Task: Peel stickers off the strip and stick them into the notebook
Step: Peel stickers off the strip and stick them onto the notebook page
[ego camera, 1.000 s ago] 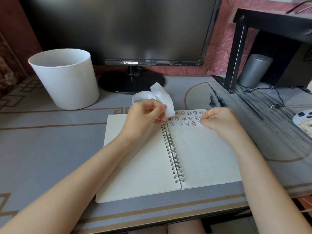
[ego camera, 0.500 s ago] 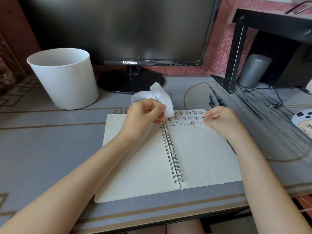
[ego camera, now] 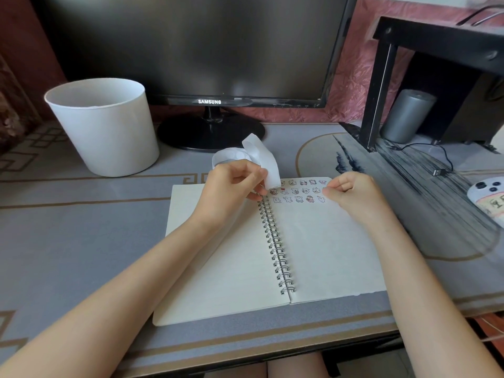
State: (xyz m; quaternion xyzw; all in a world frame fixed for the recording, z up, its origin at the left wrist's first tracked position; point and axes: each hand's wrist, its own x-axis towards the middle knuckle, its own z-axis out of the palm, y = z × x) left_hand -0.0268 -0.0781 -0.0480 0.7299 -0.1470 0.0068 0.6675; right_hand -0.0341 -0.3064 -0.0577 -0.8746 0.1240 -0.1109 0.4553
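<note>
**At the Notebook's Top Edge: Hand and Strip Positions**

Over the top of the open notebook (ego camera: 313, 255), close to its spiral binding (ego camera: 275, 241), we find the left hand (ego camera: 231, 189). Its thumb and fingers are curled and pinch the white sticker strip (ego camera: 268, 162). The strip loops up and back from the grip, just beyond the notebook's top edge. Its free end hangs down to the top inner corner of the right page.

Three rows of small cartoon stickers (ego camera: 298, 190) run along the top of the notebook's right page. At the right end of those rows we locate the right hand (ego camera: 351, 192). Its fingers are curled inward, with thumb and forefinger tips pressed together at the page. We cannot tell whether a sticker sits between them.

The left forearm crosses the notebook's left page. The right forearm passes over the right page's outer edge.

The notebook lies flat on a grey desk mat (ego camera: 68, 227). Beyond the notebook's left page stands a white bucket (ego camera: 106, 126). Directly behind the notebook stands a dark monitor (ego camera: 191, 50).
</note>
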